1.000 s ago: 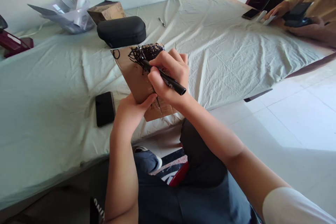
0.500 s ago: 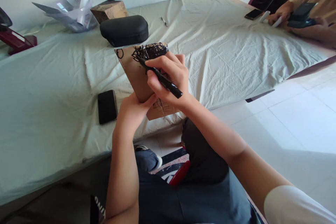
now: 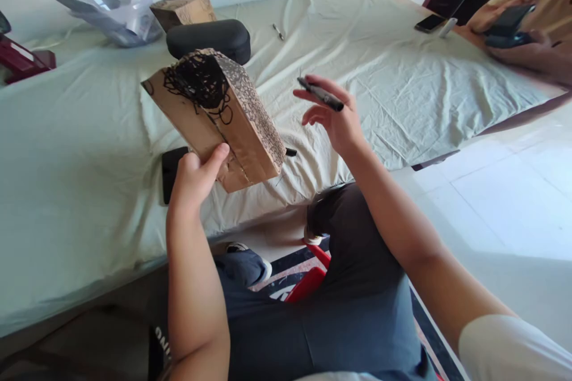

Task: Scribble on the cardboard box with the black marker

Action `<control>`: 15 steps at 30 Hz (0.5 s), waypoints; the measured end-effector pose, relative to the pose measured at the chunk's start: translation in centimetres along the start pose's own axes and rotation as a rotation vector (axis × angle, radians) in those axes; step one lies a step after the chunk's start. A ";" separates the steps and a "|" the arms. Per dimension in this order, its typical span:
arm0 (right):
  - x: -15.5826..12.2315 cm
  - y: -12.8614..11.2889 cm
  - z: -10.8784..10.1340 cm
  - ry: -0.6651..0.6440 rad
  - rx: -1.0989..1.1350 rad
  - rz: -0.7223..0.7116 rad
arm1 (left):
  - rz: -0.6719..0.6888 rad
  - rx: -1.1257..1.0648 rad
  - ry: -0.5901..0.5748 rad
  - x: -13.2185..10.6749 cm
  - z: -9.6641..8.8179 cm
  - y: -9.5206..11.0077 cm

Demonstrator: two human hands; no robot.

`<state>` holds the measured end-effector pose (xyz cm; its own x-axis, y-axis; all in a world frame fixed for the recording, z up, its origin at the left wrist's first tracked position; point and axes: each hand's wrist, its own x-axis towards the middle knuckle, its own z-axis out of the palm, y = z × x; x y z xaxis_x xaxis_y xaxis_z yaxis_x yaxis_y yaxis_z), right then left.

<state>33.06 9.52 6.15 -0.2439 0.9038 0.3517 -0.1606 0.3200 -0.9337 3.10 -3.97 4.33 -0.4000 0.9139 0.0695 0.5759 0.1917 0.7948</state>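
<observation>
My left hand (image 3: 194,177) grips the lower corner of a brown cardboard box (image 3: 214,116) and holds it tilted up above the table edge. Black scribbles cover the box's upper face and a dense pattern covers its right side. My right hand (image 3: 333,119) is lifted to the right of the box, apart from it, with a black marker (image 3: 320,93) pinched between thumb and fingers and the other fingers loosely spread.
A pale green sheet (image 3: 379,77) covers the table. On it lie a black phone (image 3: 172,169), a black case (image 3: 210,38), a second cardboard box (image 3: 183,9), crumpled plastic (image 3: 114,12) and a small pen (image 3: 277,31). Another person's hands (image 3: 513,27) hold a device at the far right.
My left hand has lifted and turned the box up off the table. My right hand has pulled the marker away from the box to the right.
</observation>
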 end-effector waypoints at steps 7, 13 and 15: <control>-1.8 1.9 -4.3 -0.462 -0.477 0.296 | 0.110 -0.147 0.013 0.8 -0.9 -2.7; -3.1 2.5 -5.8 -0.672 -0.834 0.407 | 0.053 -0.266 0.081 1.6 -1.8 -5.0; -3.1 2.6 -5.9 -0.675 -0.941 0.363 | 0.034 -0.341 0.123 2.0 -1.4 -5.7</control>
<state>39.03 9.24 2.25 -0.6247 0.7436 -0.2386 0.7100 0.4137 -0.5698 -1.94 -3.76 0.78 -0.4793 0.8639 0.1547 0.3279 0.0127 0.9446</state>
